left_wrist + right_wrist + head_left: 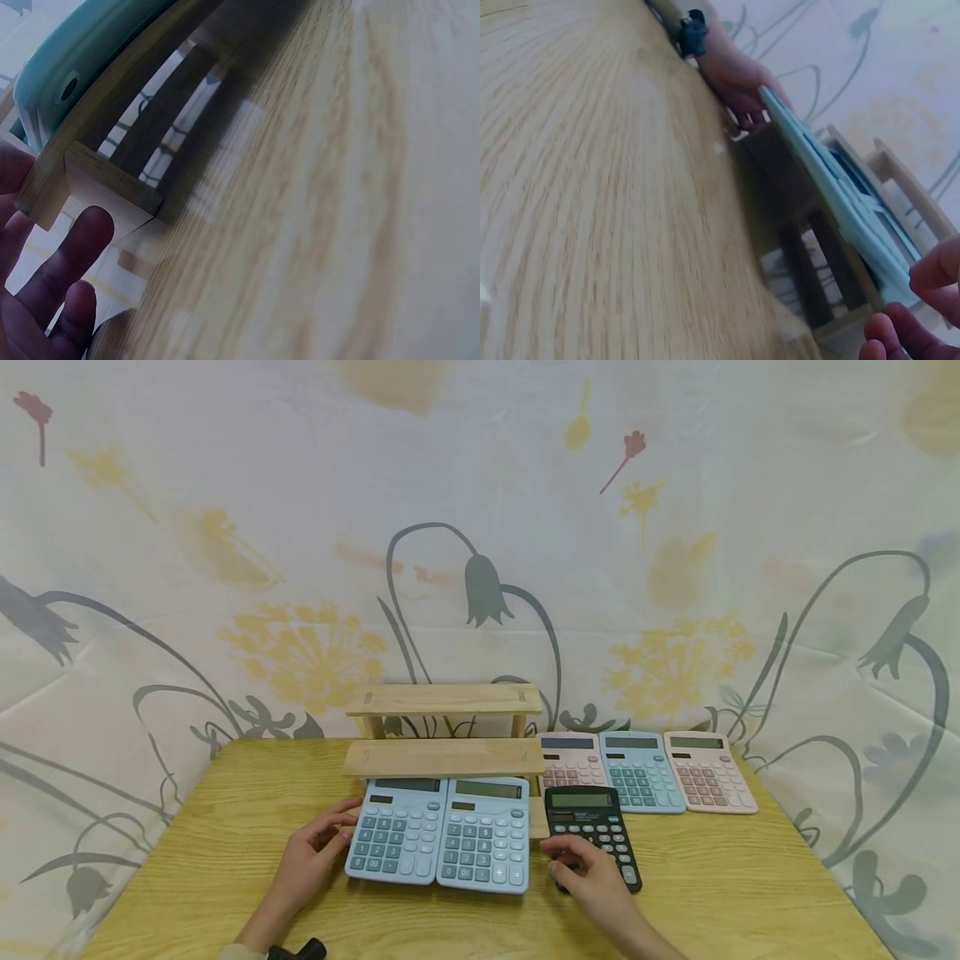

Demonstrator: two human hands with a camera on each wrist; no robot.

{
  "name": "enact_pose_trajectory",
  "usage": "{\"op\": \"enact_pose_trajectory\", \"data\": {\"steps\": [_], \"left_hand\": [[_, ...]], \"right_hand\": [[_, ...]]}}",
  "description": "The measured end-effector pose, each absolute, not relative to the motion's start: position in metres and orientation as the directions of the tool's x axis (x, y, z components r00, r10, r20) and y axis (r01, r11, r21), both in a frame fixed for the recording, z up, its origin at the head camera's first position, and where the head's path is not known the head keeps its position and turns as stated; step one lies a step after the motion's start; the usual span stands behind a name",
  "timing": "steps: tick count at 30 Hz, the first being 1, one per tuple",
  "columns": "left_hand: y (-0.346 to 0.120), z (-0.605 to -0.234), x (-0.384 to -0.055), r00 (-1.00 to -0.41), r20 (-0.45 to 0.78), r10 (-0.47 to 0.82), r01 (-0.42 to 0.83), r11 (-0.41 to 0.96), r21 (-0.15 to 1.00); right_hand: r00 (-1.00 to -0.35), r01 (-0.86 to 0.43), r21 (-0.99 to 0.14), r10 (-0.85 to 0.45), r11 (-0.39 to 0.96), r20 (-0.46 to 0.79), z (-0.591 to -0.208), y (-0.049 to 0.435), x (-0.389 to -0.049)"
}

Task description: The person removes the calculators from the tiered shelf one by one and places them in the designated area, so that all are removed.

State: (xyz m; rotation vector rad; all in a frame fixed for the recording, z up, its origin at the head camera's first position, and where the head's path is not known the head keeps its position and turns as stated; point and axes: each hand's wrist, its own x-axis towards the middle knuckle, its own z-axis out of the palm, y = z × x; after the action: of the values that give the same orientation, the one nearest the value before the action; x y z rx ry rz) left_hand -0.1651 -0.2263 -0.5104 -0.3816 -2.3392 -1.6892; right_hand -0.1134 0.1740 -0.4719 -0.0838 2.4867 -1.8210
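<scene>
Two light-blue calculators lie side by side, tilted, on the lowest tier of a wooden stepped rack (442,758): a left one (393,839) and a right one (483,843). My left hand (318,847) is at the left calculator's outer edge. In the left wrist view its fingers (79,240) are spread around the end of the rack's lower board. My right hand (592,881) is by the rack's right end, overlapping a black calculator (581,814) in the head view. The right wrist view has its loosely bent fingers (934,270) right at the blue calculator's lower corner.
Behind the black calculator, a row holds a pink calculator (570,760), a blue calculator (641,772) and another pink calculator (708,772). All stand on a wood-grain table (720,877). A flower-printed cloth (480,485) hangs behind the table.
</scene>
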Motion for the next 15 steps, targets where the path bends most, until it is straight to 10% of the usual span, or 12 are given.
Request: {"op": "enact_pose_trajectory", "data": {"steps": [15], "left_hand": [[-0.226,-0.511,-0.166,-0.934,0.350,0.075,0.357,0.290,0.888]], "right_hand": [[-0.985,-0.053,-0.960,-0.171,0.275,0.006,-0.474,0.162,-0.113]]}}
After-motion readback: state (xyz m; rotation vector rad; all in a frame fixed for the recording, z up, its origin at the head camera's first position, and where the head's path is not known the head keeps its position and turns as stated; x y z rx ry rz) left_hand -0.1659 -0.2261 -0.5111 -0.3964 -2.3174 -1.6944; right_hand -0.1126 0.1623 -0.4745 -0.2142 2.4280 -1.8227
